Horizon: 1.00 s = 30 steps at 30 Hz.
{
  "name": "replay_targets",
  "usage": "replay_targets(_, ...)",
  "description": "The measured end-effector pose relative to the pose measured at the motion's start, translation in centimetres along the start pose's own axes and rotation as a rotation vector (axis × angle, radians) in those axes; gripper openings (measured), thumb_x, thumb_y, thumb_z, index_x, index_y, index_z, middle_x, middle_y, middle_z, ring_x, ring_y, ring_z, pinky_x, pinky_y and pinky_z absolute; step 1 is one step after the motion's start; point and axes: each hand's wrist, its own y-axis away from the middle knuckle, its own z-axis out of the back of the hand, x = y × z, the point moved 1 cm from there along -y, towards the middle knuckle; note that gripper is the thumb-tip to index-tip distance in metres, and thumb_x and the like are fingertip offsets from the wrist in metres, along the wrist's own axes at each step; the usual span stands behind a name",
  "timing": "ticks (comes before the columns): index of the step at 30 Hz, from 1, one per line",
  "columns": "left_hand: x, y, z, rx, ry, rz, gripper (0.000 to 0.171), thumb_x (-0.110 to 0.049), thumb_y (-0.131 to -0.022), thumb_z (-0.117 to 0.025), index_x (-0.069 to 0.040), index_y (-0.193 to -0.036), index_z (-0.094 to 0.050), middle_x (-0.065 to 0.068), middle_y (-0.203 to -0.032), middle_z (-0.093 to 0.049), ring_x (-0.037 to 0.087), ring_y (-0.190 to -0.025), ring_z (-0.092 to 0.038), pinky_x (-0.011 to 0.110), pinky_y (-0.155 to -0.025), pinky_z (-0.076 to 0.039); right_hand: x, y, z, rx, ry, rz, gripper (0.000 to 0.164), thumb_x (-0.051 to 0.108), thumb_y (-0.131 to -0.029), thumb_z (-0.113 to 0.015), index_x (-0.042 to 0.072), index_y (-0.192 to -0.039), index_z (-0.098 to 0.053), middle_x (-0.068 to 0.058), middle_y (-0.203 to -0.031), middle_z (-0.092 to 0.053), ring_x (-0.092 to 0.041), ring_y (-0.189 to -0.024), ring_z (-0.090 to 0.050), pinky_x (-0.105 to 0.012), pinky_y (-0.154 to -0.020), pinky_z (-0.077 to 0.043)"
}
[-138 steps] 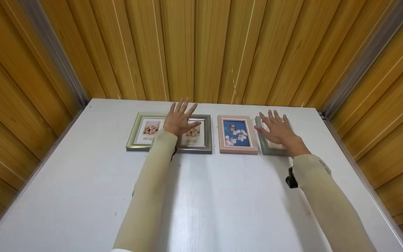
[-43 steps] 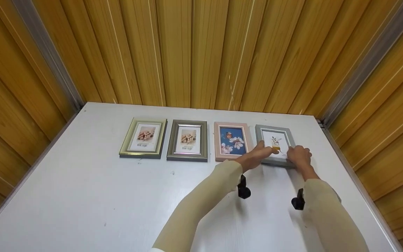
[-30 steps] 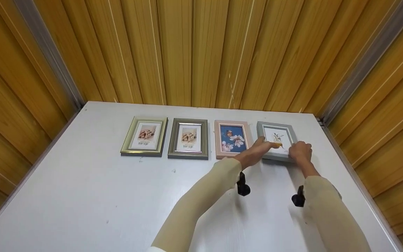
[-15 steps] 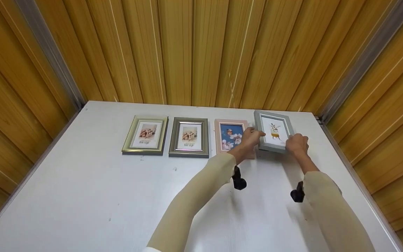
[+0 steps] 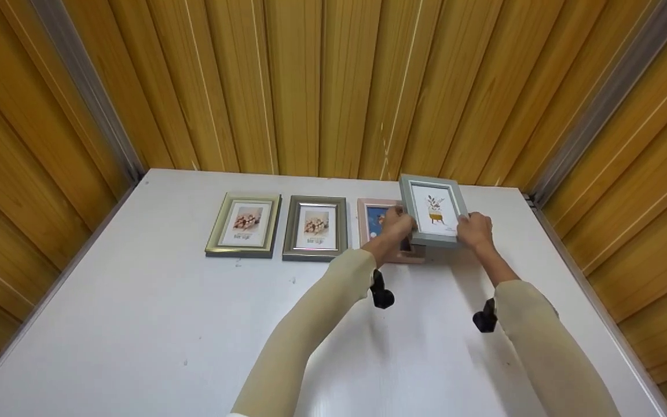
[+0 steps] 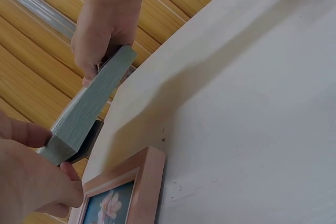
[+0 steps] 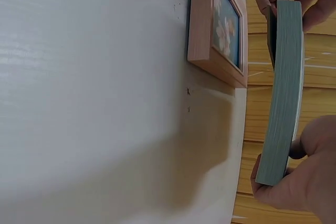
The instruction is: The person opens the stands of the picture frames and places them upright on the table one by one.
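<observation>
Both hands hold a grey-green picture frame (image 5: 433,240) with a plant-in-yellow-pot print, raised off the white surface. My left hand (image 5: 391,231) grips its left side, thumb on the front and fingers behind, as the left wrist view shows. My right hand (image 5: 476,231) pinches the right side near the lower corner. In both wrist views the frame (image 7: 286,93) is seen along its edge, with a gap between it and the white surface. Partly hidden behind it and the left hand is a pink picture frame (image 5: 363,223) with a blue flower picture, lying on the surface.
A gold picture frame (image 5: 215,231) and a bronze-grey picture frame (image 5: 289,234) lie in a row to the left of the pink one. The white surface (image 5: 136,324) ends at a yellow corrugated wall (image 5: 293,87), with similar walls on both sides.
My hands went from lying spread over the row to gripping the grey-green picture frame. They have lifted it and moved it left, so it now overlaps the pink one in the head view.
</observation>
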Motion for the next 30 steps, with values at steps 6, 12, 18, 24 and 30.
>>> replay_targets(6,-0.4,-0.4,1.4,0.019,-0.025,-0.066,0.054,0.004,-0.09,-0.049,-0.001,-0.143,-0.048,0.015,-0.121,-0.064,0.017,-0.083,-0.055,0.028,-0.065,-0.045,0.4,0.0,-0.3,0.107,-0.05,-0.035,0.06,0.023,-0.107,-0.029,-0.018,-0.15,-0.029,-0.036,-0.153,-0.039,-0.044,-0.142,-0.041,-0.053,-0.12,-0.036)
replay_targets(12,-0.9,-0.6,2.8,0.049,-0.061,-0.095,0.064,0.008,-0.085,-0.05,0.003,-0.148,-0.043,0.019,-0.13,-0.06,0.015,-0.077,-0.05,0.023,-0.056,-0.039,0.7,0.0,-0.8,0.205,-0.088,-0.062,0.067,0.033,-0.109,-0.033,-0.015,-0.154,-0.024,-0.032,-0.154,-0.039,-0.036,-0.135,-0.045,-0.048,-0.117,-0.041)
replay_targets(18,-1.4,-0.4,3.9,0.089,-0.092,-0.124,0.062,0.008,-0.083,-0.055,0.005,-0.144,-0.046,0.019,-0.128,-0.06,0.021,-0.106,-0.059,0.033,-0.086,-0.055,1.1,0.0,-1.2,0.283,-0.166,-0.056,0.065,0.03,-0.108,-0.038,-0.016,-0.152,-0.027,-0.03,-0.15,-0.043,-0.03,-0.127,-0.051,-0.046,-0.113,-0.046)
replay_targets(24,-1.7,0.1,4.8,0.112,-0.155,-0.139,0.059,0.005,-0.084,-0.06,0.0,-0.14,-0.045,0.017,-0.124,-0.06,0.029,-0.116,-0.059,0.05,-0.105,-0.051,1.3,0.0,-1.9,0.338,-0.203,-0.047,0.062,0.027,-0.108,-0.041,-0.017,-0.151,-0.03,-0.029,-0.147,-0.047,-0.029,-0.126,-0.054,-0.047,-0.113,-0.047)
replay_targets(30,-2.6,0.6,5.5,0.133,-0.16,-0.152,0.064,0.005,-0.078,-0.068,-0.004,-0.138,-0.047,0.01,-0.117,-0.055,0.023,-0.11,-0.055,0.046,-0.108,-0.048,1.7,0.0,-1.8,0.399,-0.244,-0.027,0.062,0.027,-0.109,-0.043,-0.015,-0.152,-0.03,-0.027,-0.147,-0.049,-0.024,-0.119,-0.059,-0.043,-0.108,-0.051)
